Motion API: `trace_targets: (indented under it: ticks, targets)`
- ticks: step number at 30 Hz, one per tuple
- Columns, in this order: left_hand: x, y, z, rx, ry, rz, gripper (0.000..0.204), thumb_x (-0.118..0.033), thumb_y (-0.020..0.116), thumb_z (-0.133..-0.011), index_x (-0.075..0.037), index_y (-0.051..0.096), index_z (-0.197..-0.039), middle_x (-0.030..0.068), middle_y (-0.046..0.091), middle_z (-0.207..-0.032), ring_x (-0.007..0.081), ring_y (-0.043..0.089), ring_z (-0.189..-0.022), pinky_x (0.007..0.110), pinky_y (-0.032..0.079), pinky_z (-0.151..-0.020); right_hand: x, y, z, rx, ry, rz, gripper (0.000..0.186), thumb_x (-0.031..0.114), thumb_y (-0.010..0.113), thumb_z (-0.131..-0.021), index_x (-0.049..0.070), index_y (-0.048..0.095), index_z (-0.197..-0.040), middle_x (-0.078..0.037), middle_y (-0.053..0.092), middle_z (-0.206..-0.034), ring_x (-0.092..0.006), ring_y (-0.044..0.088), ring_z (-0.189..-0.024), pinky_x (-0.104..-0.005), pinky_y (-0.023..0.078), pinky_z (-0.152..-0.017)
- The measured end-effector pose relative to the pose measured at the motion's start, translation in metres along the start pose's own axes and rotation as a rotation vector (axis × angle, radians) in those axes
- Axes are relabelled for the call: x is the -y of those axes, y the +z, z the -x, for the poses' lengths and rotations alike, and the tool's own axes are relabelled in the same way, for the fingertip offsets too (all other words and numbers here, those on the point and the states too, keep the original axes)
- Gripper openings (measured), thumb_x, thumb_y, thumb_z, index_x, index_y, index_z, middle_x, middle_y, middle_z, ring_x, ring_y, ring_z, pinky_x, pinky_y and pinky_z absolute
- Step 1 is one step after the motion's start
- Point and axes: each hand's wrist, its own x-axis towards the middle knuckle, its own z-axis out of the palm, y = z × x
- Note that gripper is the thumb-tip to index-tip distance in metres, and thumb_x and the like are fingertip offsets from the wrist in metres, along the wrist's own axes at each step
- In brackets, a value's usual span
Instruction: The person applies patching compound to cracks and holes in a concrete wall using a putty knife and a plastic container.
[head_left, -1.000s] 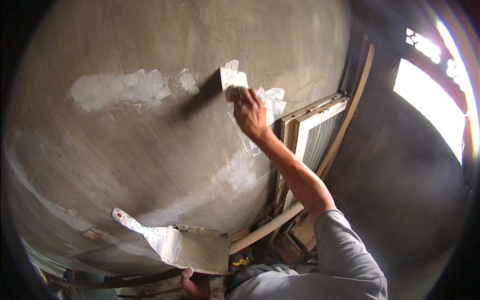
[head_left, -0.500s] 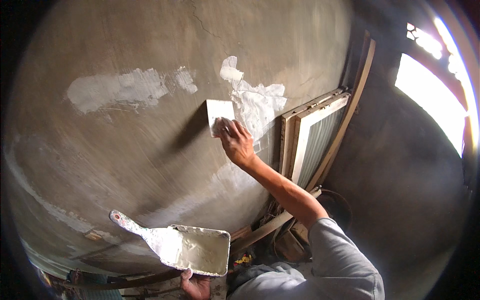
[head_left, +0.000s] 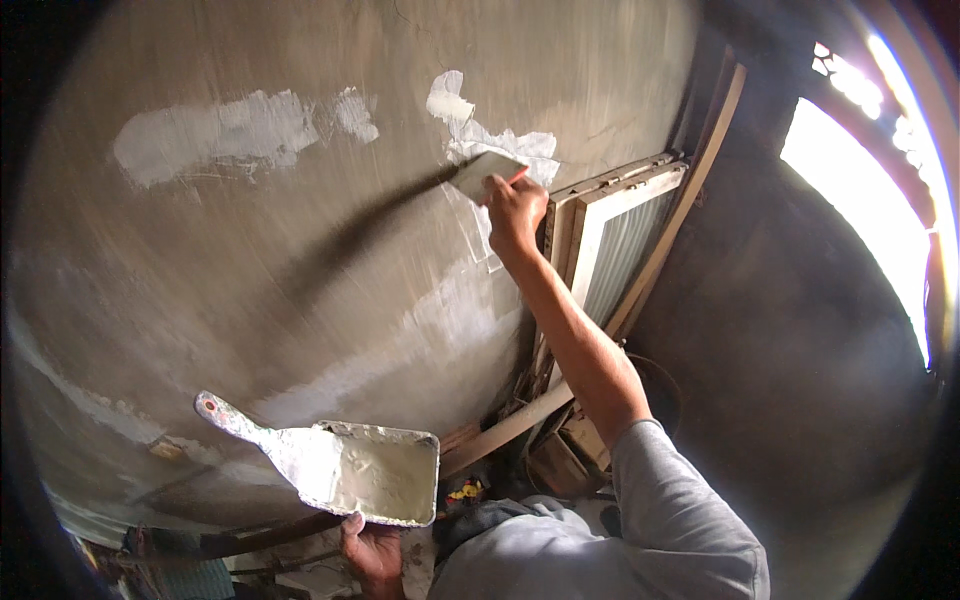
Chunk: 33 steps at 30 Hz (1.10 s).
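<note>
My right hand (head_left: 514, 210) is raised against a grey plastered wall (head_left: 250, 260) and grips a flat putty knife (head_left: 484, 172), whose blade lies on a fresh white putty patch (head_left: 500, 145). Low in the picture my left hand (head_left: 370, 550) holds a wide putty-smeared board (head_left: 375, 475) from beneath. White putty covers the board, and a second knife with a smeared handle (head_left: 235, 420) rests on it, pointing up to the left. A longer white putty streak (head_left: 220, 130) crosses the wall at upper left.
A wooden-framed panel (head_left: 610, 250) and several long wooden strips (head_left: 690, 170) lean against the wall to the right of my hand. Timber scraps (head_left: 550, 455) lie at the wall's foot. A bright window opening (head_left: 860, 210) is at far right.
My right hand has swept the knife down the wall, then back up and to the right onto the white patch, which has grown. The board in my left hand has stayed low.
</note>
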Motion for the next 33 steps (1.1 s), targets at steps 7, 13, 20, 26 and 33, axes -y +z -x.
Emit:
trace_targets:
  ticks: [7,13,20,26,33]
  targets:
    - [-0.003,0.001,0.002,0.004,-0.013,-0.010,0.058,-0.018,0.052,-0.066,-0.006,0.038,-0.121,0.0099,0.044,-0.119,0.0266,0.043,-0.109,0.042,0.035,-0.092,0.049,0.042,-0.011,-0.060,-0.112,0.053,0.015,0.006,0.060,-0.061,-0.004,0.051,-0.055,-0.001,0.048,-0.055,-0.0093,0.040,-0.051,-0.0278,0.036,-0.045]
    - [0.001,-0.005,-0.001,-0.013,-0.034,0.064,0.058,-0.016,0.052,-0.066,-0.006,0.038,-0.121,0.0107,0.045,-0.118,0.0260,0.043,-0.109,0.042,0.036,-0.092,0.064,0.046,-0.057,0.082,-0.297,0.038,0.021,0.012,0.066,-0.063,-0.007,0.058,-0.063,-0.018,0.058,-0.057,-0.0178,0.056,-0.052,-0.0321,0.044,-0.051]
    - [-0.004,0.004,0.000,-0.006,-0.025,0.086,0.060,-0.013,0.052,-0.066,-0.003,0.035,-0.122,0.0127,0.044,-0.118,0.0276,0.043,-0.110,0.044,0.036,-0.092,0.049,0.013,-0.025,-0.029,-1.072,0.606,0.008,0.007,0.054,-0.074,0.004,0.058,-0.080,-0.012,0.049,-0.065,-0.0299,0.049,-0.053,-0.0373,0.040,-0.046]
    - [-0.003,-0.012,-0.006,-0.005,-0.040,0.094,0.063,-0.013,0.052,-0.065,-0.002,0.033,-0.124,0.0138,0.042,-0.119,0.0295,0.043,-0.109,0.044,0.035,-0.094,-0.021,0.022,-0.002,-0.007,-1.242,0.807,0.031,0.006,0.058,-0.071,0.005,0.056,-0.101,-0.005,0.053,-0.085,-0.0204,0.054,-0.078,-0.0310,0.046,-0.064]
    - [-0.007,0.001,0.001,-0.047,-0.045,0.021,0.065,-0.016,0.052,-0.065,-0.003,0.032,-0.125,0.0150,0.042,-0.120,0.0308,0.043,-0.109,0.046,0.039,-0.090,-0.052,0.033,0.034,0.173,-1.045,0.841,0.026,0.010,0.059,-0.071,0.003,0.057,-0.096,-0.009,0.050,-0.088,-0.0233,0.052,-0.084,-0.0337,0.046,-0.066]
